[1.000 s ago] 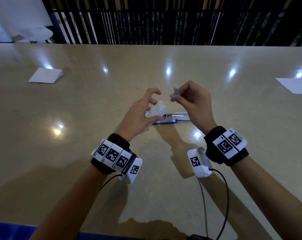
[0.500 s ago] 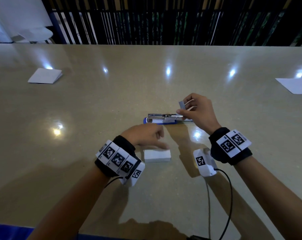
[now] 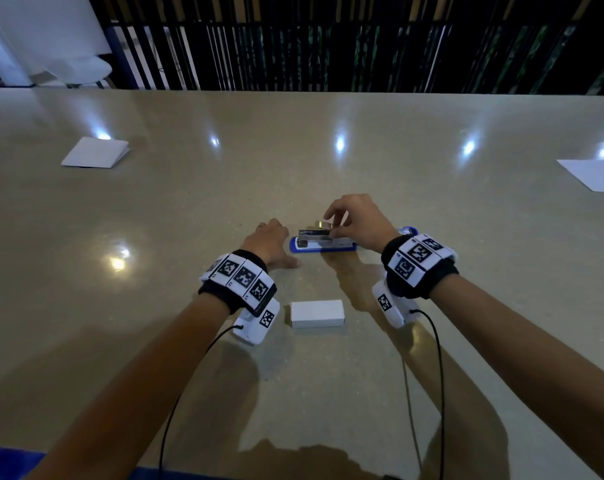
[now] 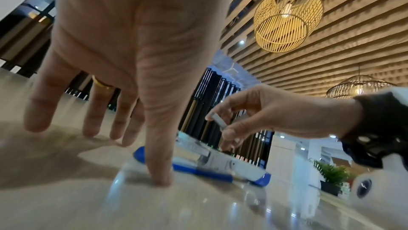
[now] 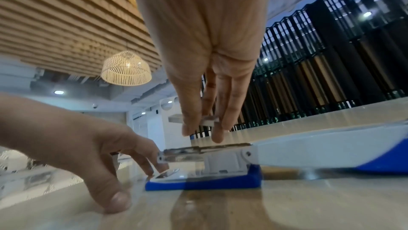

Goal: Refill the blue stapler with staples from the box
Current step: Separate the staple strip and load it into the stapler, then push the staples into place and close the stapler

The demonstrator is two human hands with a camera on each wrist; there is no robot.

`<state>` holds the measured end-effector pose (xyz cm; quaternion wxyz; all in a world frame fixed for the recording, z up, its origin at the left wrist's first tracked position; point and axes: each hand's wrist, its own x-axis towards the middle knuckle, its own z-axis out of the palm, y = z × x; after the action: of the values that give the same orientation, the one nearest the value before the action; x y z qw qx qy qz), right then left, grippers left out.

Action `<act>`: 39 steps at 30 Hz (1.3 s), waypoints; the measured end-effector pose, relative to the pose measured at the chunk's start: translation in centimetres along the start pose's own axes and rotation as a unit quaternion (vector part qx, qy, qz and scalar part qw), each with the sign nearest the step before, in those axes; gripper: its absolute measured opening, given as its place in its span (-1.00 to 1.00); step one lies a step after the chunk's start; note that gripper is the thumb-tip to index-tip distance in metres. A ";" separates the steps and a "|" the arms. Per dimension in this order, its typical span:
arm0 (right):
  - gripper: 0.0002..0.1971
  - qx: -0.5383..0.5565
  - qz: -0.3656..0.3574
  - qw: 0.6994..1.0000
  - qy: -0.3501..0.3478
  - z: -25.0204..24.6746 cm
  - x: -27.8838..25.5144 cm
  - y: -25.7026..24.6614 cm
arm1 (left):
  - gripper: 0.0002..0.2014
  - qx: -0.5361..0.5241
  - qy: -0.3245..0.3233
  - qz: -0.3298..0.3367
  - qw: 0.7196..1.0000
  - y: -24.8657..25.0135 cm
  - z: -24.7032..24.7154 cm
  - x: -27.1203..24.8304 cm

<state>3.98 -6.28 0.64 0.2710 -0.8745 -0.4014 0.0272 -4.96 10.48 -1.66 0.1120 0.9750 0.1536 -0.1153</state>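
Here, mid-frame, the right hand point(image 3: 357, 220) pinched a staple strip point(image 5: 210, 120) over the stapler point(image 3: 323, 242); left hand point(image 3: 267, 242), fingers relaxed, steadied it. Tilted, the strip might jam.

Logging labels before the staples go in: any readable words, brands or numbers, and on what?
No readable text anywhere.
White box: blank faces.
Blue stapler: no legible marking.
Wrist bands: black-and-white square code patterns, no words.
Papers: blank.
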 end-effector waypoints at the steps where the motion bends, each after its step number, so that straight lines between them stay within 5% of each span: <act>1: -0.75 -0.004 -0.002 1.000 -0.002 0.3 0.3 0.0 | -0.30 0.006 -0.005 0.000 1.000 0.0 0.1 0.0; 7: -0.81 -0.045 0.017 0.998 -0.033 1.5 1.5 0.1 | -0.45 0.027 0.004 0.002 1.000 0.3 0.1 -0.1; 25: -0.80 -0.051 0.038 0.997 -0.044 2.0 2.6 -0.2 | -0.41 0.026 0.020 -0.003 0.999 0.6 0.6 -0.2; 31: -0.60 -0.053 0.039 0.997 -0.046 1.7 1.5 1.0 | -0.35 0.023 0.021 0.008 0.999 0.1 0.4 -0.2; 39: -0.51 -0.112 0.173 0.975 -0.081 -1.6 -1.7 7.4 | -0.34 -0.024 0.037 0.033 0.998 -0.1 0.2 -0.2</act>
<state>8.30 -12.12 -1.98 0.1290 -0.9503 -0.2656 0.0991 -5.16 10.46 -1.80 0.1334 0.9801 0.1284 -0.0717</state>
